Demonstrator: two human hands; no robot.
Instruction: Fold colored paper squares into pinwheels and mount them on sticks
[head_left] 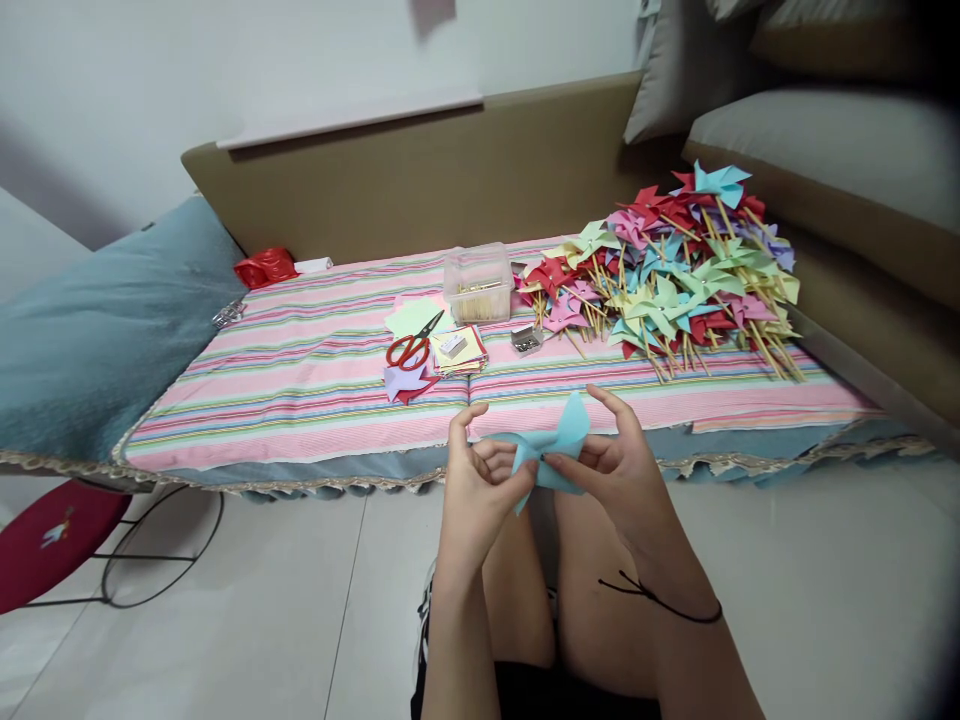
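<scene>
A light-blue paper pinwheel [571, 425] is held up between my two hands, above my knees. My left hand [484, 475] pinches its left side, the thumb near the centre and the index finger raised. On the other side my right hand [611, 455] presses its thumb at the pinwheel's middle, with the other fingers behind the paper. No stick shows on this pinwheel. Beyond the hands, red-handled scissors [409, 350] lie on paper sheets [420, 316], beside a stack of coloured paper squares [469, 352] and a purple paper piece [405, 381].
A clear plastic box [478, 285] with thin sticks stands on the striped cloth [315, 350]. Near it is a small open case [526, 341]. Many finished pinwheels [667, 290] on sticks are heaped at right. A red bag [265, 267] lies back left; a red stool [64, 535] stands lower left.
</scene>
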